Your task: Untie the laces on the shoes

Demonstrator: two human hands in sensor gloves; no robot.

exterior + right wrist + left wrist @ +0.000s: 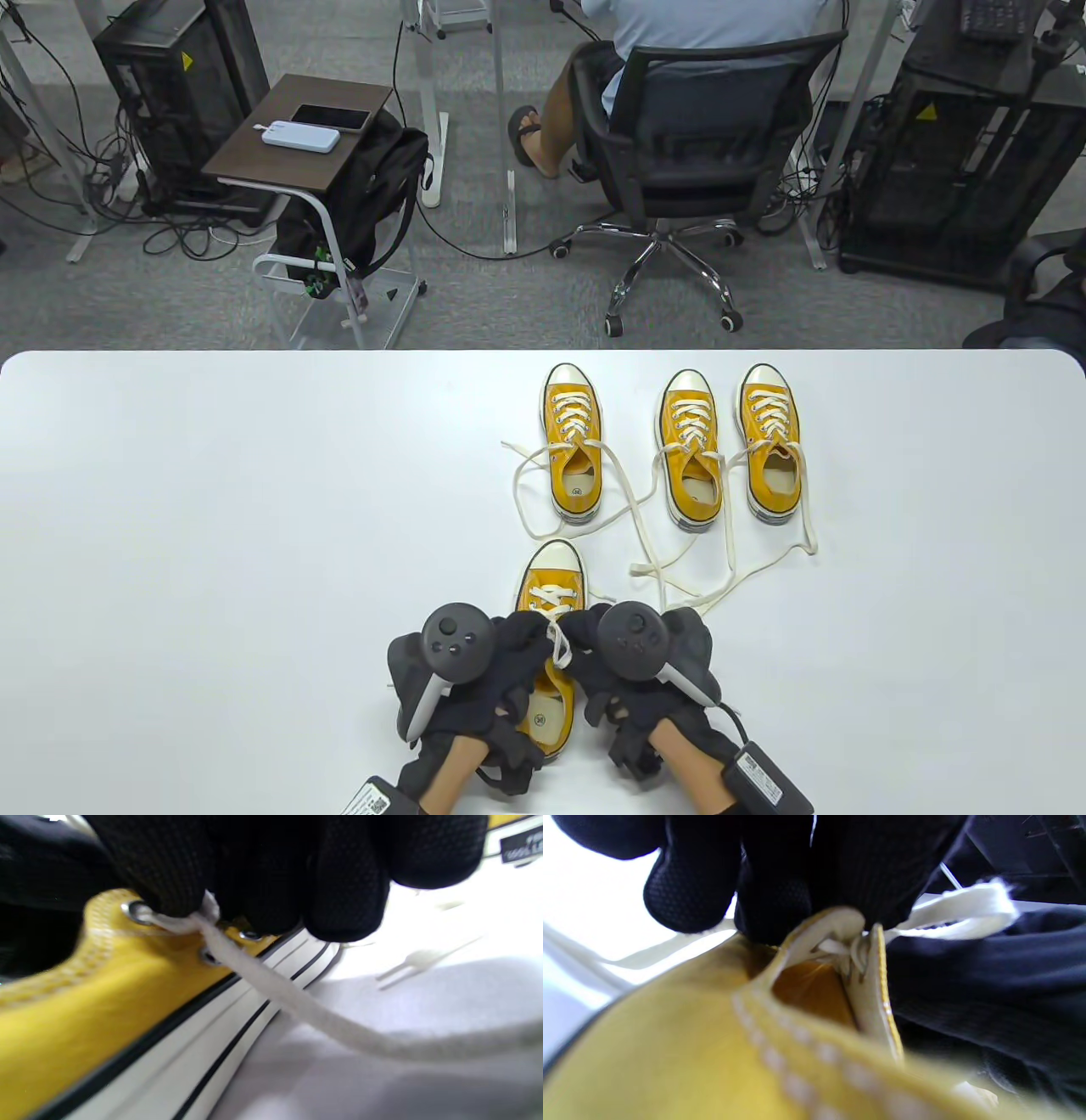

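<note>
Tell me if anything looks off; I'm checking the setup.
Nothing damaged. The three far shoes have loose laces sprawled and crossing on the table, as untied laces would. Both hands work at the near shoe.

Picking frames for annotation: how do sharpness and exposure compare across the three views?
Table view: sharp and evenly lit, with soft shadows under the hands on the white table. Left wrist view: the near yellow shoe is badly blurred and the background blown out white. Right wrist view: soft focus, lace smeared.
</note>
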